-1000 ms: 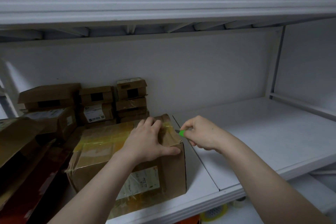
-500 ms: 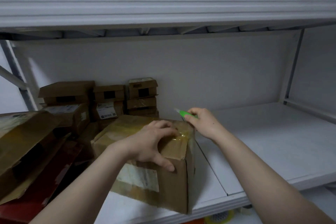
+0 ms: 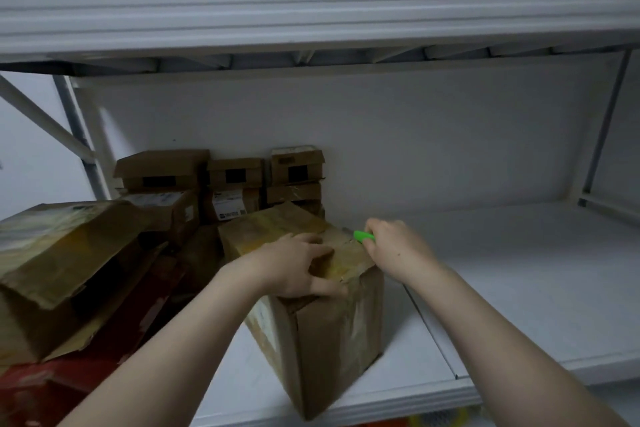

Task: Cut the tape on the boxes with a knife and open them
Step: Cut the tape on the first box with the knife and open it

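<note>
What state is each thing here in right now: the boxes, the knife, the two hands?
box, closed, flaps down, standing near the shelf's front edge.
tape, yellowish, on the box's top; whether it is cut, cannot tell.
left hand, grips the box's top.
right hand, holds the knife.
knife, green, tip at the box's top edge.
big box on the left, open, flap hanging.
small boxes at the back, stacked.

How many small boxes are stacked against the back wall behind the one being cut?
6 visible, in three stacks of two: left top, left bottom, middle top, middle bottom, right top, right bottom. The front box may hide more.
</note>
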